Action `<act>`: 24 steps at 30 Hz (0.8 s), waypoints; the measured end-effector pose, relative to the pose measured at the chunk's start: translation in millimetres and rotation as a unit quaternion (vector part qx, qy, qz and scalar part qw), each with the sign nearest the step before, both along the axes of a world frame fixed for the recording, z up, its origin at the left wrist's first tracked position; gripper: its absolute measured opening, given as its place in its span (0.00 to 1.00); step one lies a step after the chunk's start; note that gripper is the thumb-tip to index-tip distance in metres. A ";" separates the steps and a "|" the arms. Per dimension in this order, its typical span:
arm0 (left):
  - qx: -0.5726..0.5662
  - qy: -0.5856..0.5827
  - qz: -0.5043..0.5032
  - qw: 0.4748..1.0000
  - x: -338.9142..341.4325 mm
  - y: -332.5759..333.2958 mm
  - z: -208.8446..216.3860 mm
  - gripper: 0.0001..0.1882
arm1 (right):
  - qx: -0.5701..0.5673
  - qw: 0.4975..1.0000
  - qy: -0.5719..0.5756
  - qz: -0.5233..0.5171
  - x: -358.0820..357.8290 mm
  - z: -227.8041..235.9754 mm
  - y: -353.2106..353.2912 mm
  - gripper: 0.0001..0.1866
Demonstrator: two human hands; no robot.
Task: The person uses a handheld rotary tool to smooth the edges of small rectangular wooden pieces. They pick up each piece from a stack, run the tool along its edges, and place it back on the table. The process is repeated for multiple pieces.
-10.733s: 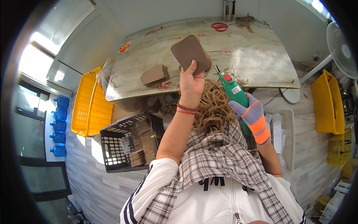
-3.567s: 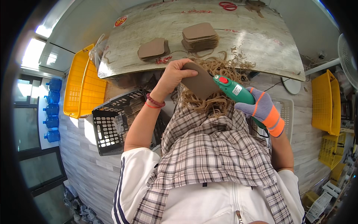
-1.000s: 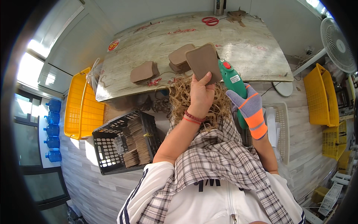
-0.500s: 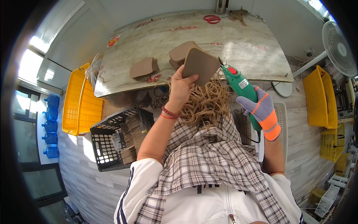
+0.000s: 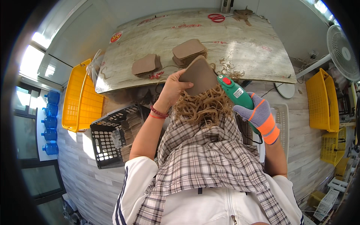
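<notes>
My bare left hand (image 5: pixel 173 90) grips a flat brown rounded-corner piece (image 5: pixel 200 76) by its left edge, thumb on top. In my gloved right hand (image 5: pixel 260 112) is a green corded electric cutter (image 5: pixel 237 93) with a red switch. Its tip lies close by the piece's right edge; whether they touch I cannot tell. Curly brown trimmings (image 5: pixel 204 108) heap on the checked apron (image 5: pixel 198 161) over my lap, below the piece. Just beyond my left hand, two stacks of similar pieces, a taller stack (image 5: pixel 188 48) and a lower stack (image 5: pixel 145 64), rest on the worktable (image 5: pixel 127 48).
Left of my lap, a black crate (image 5: pixel 103 146) holds rows of brown pieces. A yellow basket (image 5: pixel 80 97) stands farther left, another yellow basket (image 5: pixel 321 101) at right. Red-handled scissors (image 5: pixel 216 17) lie at the table's back. A white fan (image 5: pixel 341 52) stands right.
The held piece and my left hand have shifted a little left and nearer to me. The cutter has come down slightly leftward, its tip now beside the piece's right edge.
</notes>
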State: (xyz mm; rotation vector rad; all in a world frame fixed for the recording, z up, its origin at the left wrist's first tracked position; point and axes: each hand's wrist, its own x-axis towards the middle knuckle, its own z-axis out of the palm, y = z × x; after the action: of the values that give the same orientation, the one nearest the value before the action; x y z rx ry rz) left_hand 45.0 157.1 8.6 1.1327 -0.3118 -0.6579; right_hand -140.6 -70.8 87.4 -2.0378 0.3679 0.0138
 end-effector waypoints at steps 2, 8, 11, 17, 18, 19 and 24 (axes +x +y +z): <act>0.000 0.021 -0.009 1.000 -5.8 -1.6 -1.8 0.23 | 0.051 0.999 0.004 -0.016 0.7 -1.9 4.9 0.25; 0.052 0.033 -0.055 0.997 -13.5 -1.3 -15.6 0.24 | 0.027 0.999 -0.001 -0.023 9.3 -15.1 6.3 0.26; 0.100 -0.012 -0.057 0.993 -12.4 2.4 -5.1 0.23 | 0.092 0.995 0.018 -0.021 10.8 -11.2 6.6 0.25; 0.137 -0.131 0.005 0.982 11.7 28.0 6.5 0.14 | 0.112 0.990 0.081 0.016 7.4 -3.6 2.2 0.22; 0.125 -0.112 0.018 0.986 13.2 30.7 8.6 0.13 | 0.114 0.989 0.090 0.021 7.3 -3.1 2.5 0.22; 0.113 -0.093 0.031 0.989 14.4 32.4 12.9 0.12 | 0.115 0.988 0.098 0.027 7.8 -2.3 2.5 0.22; 0.061 -0.062 0.050 0.995 17.3 36.4 13.9 0.08 | 0.100 0.987 0.107 0.063 10.3 -8.5 4.6 0.22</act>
State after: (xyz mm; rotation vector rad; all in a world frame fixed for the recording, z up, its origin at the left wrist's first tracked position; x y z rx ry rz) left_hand 62.3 193.6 22.5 1.3001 -0.3229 -0.5247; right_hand -130.3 -66.2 78.9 -1.8621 0.3555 0.3363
